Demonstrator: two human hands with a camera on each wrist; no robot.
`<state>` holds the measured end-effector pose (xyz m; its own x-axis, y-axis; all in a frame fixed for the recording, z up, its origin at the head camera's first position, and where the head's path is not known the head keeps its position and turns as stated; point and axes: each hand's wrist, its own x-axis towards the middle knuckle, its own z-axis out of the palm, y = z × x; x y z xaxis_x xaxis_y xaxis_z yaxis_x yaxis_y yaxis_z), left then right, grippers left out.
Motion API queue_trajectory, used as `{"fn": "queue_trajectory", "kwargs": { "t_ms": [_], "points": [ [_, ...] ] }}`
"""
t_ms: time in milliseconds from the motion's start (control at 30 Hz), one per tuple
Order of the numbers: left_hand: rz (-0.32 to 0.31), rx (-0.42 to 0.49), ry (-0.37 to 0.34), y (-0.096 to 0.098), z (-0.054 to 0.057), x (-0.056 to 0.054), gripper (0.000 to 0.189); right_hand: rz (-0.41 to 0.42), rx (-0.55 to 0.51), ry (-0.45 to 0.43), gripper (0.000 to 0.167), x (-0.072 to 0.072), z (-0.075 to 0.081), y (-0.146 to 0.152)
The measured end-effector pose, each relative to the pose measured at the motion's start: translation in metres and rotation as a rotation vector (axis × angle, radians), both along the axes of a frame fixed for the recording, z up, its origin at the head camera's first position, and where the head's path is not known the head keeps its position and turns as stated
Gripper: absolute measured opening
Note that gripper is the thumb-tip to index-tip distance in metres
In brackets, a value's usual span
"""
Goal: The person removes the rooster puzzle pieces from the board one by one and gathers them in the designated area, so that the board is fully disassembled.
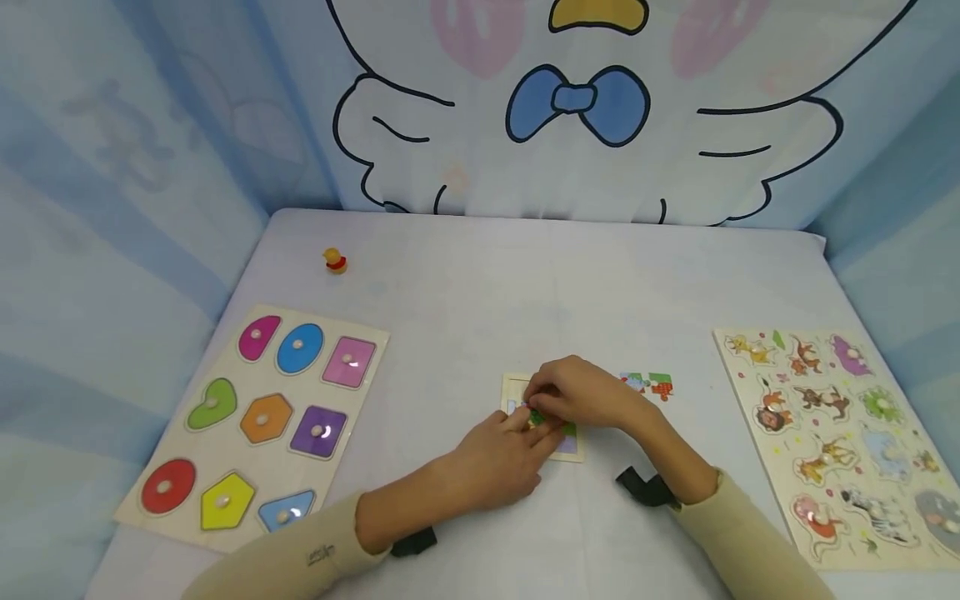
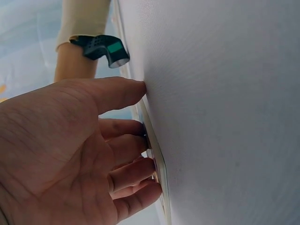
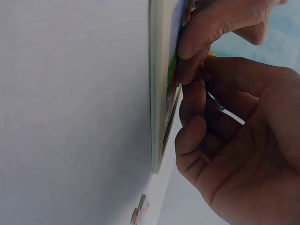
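Note:
A small framed jigsaw board (image 1: 567,457) lies on the white table, mostly covered by both hands. My left hand (image 1: 504,461) rests on it with fingers extended; in the left wrist view the fingertips of that hand (image 2: 70,150) press along the board's edge (image 2: 161,176). Over the upper part of the board, my right hand (image 1: 577,392) has its fingers curled. Seen by the right wrist, this hand (image 3: 243,140) holds a thin, pale-edged puzzle piece (image 3: 233,116) seen edge-on, close beside the left fingertips and the board (image 3: 158,93). The piece's face is hidden.
Loose picture pieces (image 1: 651,384) lie just right of the jigsaw board. A shape board (image 1: 255,475) with knobbed pieces is on the left, an animal board (image 1: 757,442) on the right. At the back left stands a small toy duck (image 1: 335,261).

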<state>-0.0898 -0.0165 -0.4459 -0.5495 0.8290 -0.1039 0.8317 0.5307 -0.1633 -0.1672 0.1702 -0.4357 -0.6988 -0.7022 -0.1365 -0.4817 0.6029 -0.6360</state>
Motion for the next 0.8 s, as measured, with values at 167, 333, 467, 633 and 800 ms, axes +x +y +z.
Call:
{"fn": "queue_trajectory", "kwargs": {
  "t_ms": [167,333,467,633,800],
  "points": [
    [0.023,0.038,-0.031,-0.0014,0.0005,-0.002,0.068,-0.018,-0.031,-0.031,0.012,-0.0006,-0.0025,-0.002],
    [0.023,0.054,-0.066,-0.0023,0.0001,-0.0034,0.067,-0.041,-0.016,-0.04,0.01,0.0,-0.0038,-0.0054],
    [0.016,0.057,-0.064,-0.0018,-0.0005,-0.0042,0.066,-0.044,0.001,-0.022,0.008,0.0006,-0.0053,-0.0063],
    [0.017,0.068,-0.074,-0.0009,-0.0012,-0.0042,0.065,-0.056,-0.011,-0.003,0.008,0.0014,-0.0069,-0.0055],
    [0.009,0.076,-0.072,0.0003,-0.0014,-0.0046,0.064,-0.081,-0.03,0.016,0.009,0.0029,-0.0082,-0.0052]
  ]
}}
